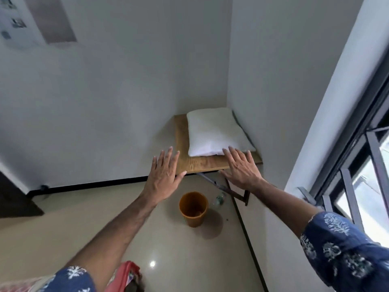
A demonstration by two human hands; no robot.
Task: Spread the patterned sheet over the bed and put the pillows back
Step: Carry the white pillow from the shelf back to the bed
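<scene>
Both hands, left hand [163, 175] and right hand [242, 167], reach with fingers spread and empty toward the pillow [216, 132] on the desk [202, 164], which looks soft and light, best taken by its two near corners.

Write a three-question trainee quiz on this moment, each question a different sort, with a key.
1. True or false: the white pillow lies on the wooden wall shelf in the corner.
2. Multiple choice: what stands on the floor below the shelf? A) an orange bucket B) a black stool C) a green crate
3. Short answer: how are the left hand and the right hand held?

Key
1. True.
2. A: the orange bucket, beside a plastic bottle.
3. Both open, fingers spread and stretched toward the shelf, gripping nothing; the right fingertips reach the pillow's near edge, though contact cannot be told.
</scene>
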